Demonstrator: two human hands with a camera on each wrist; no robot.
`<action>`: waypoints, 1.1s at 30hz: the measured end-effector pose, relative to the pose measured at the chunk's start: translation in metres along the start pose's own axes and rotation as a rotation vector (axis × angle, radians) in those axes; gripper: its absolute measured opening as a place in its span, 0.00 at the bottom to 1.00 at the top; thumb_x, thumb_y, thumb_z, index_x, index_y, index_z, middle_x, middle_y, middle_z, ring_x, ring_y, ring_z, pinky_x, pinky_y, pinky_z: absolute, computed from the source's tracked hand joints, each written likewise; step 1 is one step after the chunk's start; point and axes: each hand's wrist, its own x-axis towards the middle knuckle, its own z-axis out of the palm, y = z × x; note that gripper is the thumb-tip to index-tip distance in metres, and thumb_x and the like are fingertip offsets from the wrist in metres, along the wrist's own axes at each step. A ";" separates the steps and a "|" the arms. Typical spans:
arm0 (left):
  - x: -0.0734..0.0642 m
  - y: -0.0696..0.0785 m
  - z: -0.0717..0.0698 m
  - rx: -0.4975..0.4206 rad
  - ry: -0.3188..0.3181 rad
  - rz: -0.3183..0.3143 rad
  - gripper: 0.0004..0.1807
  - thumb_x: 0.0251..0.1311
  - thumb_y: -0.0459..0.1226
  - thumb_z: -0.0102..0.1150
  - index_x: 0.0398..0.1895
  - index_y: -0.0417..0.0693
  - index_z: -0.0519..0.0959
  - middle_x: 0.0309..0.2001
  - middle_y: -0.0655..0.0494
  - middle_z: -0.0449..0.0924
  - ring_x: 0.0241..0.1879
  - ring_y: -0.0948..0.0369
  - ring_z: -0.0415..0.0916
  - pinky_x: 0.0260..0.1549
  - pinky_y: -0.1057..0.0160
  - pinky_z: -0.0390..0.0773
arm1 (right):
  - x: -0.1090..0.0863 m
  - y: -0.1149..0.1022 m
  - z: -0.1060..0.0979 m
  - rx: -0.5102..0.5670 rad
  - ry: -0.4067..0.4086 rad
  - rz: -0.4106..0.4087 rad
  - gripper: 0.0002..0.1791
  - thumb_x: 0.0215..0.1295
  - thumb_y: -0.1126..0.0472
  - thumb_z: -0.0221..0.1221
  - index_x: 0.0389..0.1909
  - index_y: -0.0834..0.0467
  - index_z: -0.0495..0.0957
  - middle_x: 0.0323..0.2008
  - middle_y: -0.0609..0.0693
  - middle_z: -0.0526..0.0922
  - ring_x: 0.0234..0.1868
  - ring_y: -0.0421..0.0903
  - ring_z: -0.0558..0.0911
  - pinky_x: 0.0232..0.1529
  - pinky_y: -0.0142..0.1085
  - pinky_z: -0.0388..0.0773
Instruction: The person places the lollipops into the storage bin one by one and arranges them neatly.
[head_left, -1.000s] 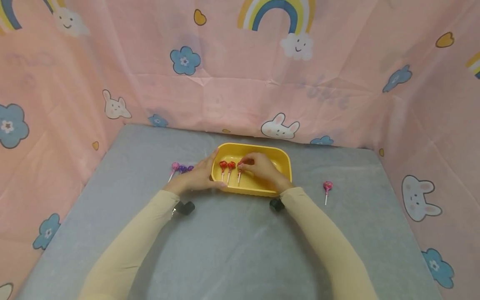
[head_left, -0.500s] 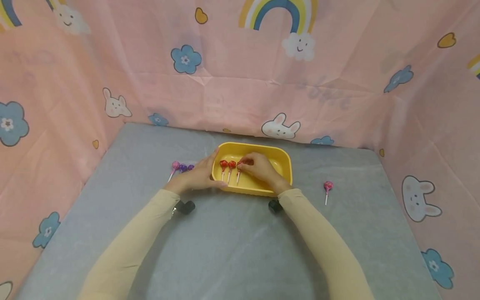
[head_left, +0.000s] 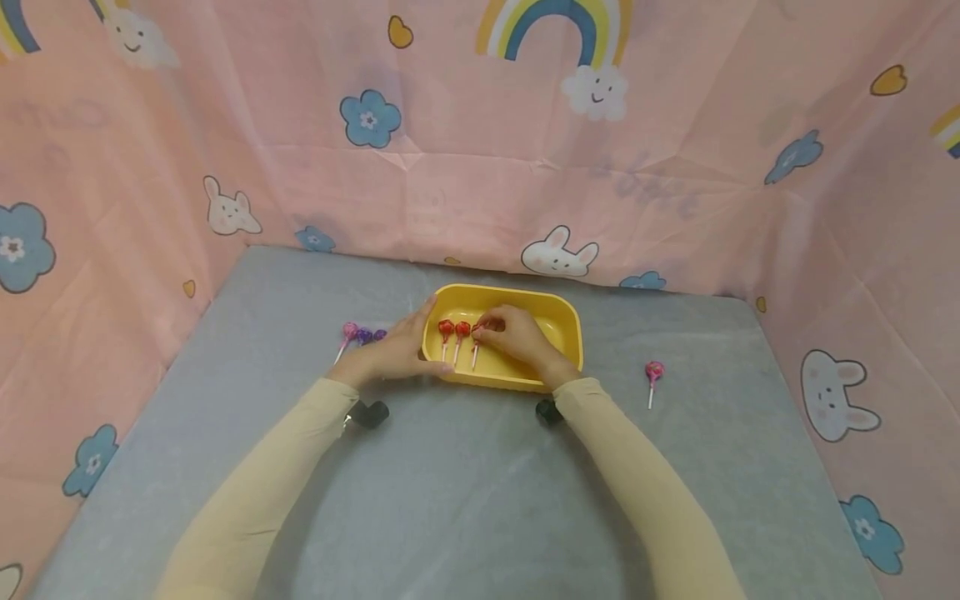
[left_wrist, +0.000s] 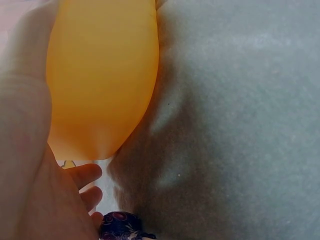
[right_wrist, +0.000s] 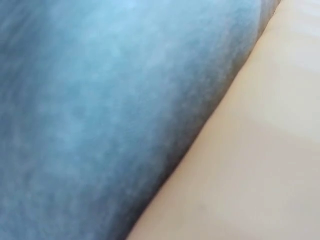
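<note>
A yellow rectangular container [head_left: 562, 321] stands on the table. Two red-wrapped lollipops, a left one [head_left: 446, 329] and a neighbouring one [head_left: 462, 331], lie side by side in its left part. Beside them my right hand [head_left: 521, 337] pinches the head of a third red lollipop [head_left: 475, 357], its white stick pointing toward me. My left hand [head_left: 393, 350] spans the container's left end, thumb at the front rim and straight fingers along the side. In the left wrist view, the container wall [left_wrist: 102, 75] lies against that hand. The right wrist view shows only skin and blurred grey cloth.
Left of the container, partly behind my left hand, lie a pink lollipop [head_left: 350, 331] and two purple lollipops [head_left: 364, 337]. Another pink lollipop [head_left: 654, 372] lies alone on the right of the grey tablecloth [head_left: 465, 492]. A pink patterned curtain [head_left: 465, 183] encloses the back and sides.
My right hand and the lollipop it pinches have shifted very slightly left, toward the other two. The left hand stays at the container's end.
</note>
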 end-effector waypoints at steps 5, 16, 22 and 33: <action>0.000 0.000 -0.001 0.001 0.005 0.009 0.71 0.49 0.69 0.63 0.78 0.59 0.20 0.81 0.45 0.32 0.80 0.44 0.38 0.77 0.42 0.47 | -0.001 -0.001 0.000 0.008 -0.003 0.002 0.17 0.62 0.48 0.66 0.44 0.55 0.84 0.38 0.51 0.81 0.42 0.47 0.76 0.45 0.35 0.73; -0.002 0.002 -0.001 -0.013 0.014 0.000 0.71 0.50 0.68 0.64 0.78 0.60 0.21 0.81 0.44 0.34 0.80 0.44 0.39 0.77 0.42 0.47 | 0.000 0.000 -0.001 0.023 -0.023 0.023 0.17 0.62 0.48 0.67 0.45 0.54 0.83 0.38 0.51 0.79 0.41 0.48 0.75 0.43 0.35 0.72; -0.001 0.002 -0.001 -0.010 0.008 -0.005 0.70 0.50 0.68 0.63 0.78 0.61 0.20 0.81 0.46 0.33 0.80 0.45 0.38 0.78 0.43 0.47 | 0.001 0.001 -0.001 0.029 -0.024 0.024 0.17 0.62 0.48 0.67 0.45 0.54 0.83 0.38 0.51 0.80 0.42 0.48 0.75 0.44 0.36 0.74; -0.001 0.003 0.000 -0.015 0.009 -0.013 0.71 0.49 0.69 0.63 0.77 0.64 0.20 0.82 0.48 0.32 0.80 0.45 0.38 0.77 0.42 0.48 | -0.002 0.000 -0.001 0.035 -0.029 0.017 0.18 0.62 0.48 0.67 0.46 0.54 0.83 0.39 0.52 0.79 0.42 0.48 0.75 0.45 0.36 0.73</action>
